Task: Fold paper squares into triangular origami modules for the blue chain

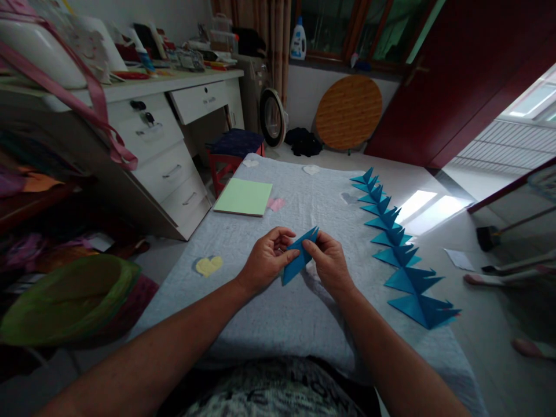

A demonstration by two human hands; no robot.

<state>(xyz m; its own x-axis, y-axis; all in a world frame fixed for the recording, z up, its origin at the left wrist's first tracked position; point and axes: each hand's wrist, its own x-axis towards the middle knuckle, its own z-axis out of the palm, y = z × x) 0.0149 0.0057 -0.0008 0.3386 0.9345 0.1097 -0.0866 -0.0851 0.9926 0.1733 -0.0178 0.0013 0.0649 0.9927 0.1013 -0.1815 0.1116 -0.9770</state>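
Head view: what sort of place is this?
Probably a room in a home: a washing machine with its round door open, a white desk with drawers, and a round wooden board propped by the wall.

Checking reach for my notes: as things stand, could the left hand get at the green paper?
Probably yes: the green paper lies ahead of the left hand, with nothing standing between them on the cloth. It would likely need to release the blue paper first, which the right hand also holds.
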